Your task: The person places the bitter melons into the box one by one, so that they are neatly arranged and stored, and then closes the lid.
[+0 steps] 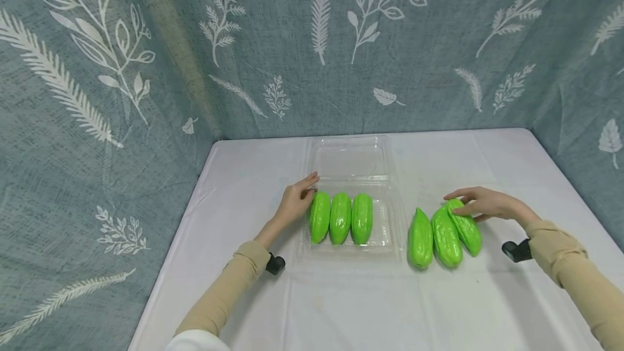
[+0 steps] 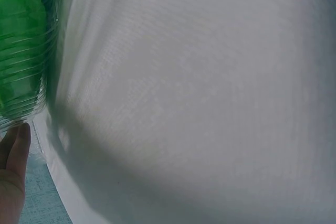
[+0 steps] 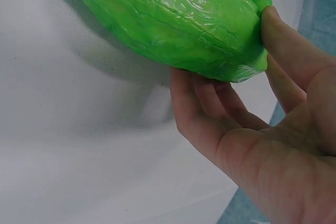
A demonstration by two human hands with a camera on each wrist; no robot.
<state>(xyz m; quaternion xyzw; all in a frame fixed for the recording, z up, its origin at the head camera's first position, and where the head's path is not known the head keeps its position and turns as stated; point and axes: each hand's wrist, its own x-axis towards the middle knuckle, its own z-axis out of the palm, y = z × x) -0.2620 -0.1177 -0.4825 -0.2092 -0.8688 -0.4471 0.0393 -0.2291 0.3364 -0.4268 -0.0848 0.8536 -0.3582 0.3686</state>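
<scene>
A clear plastic clamshell box lies with its lid folded back. Inside it, three glossy green elongated fruits stand side by side towards its left. My left hand is at the box's left edge, fingers fairly straight; in the left wrist view the fingertips touch the ridged plastic wall. Right of the box lie three more such fruits, a left one, a middle one and a right one. My right hand pinches the right green fruit near its far end, thumb opposite curled fingers.
A white cloth covers the table. Grey-green curtains with white leaf prints hang behind the table and at both sides. A dark wrist camera is worn on each arm, one on the left and one on the right.
</scene>
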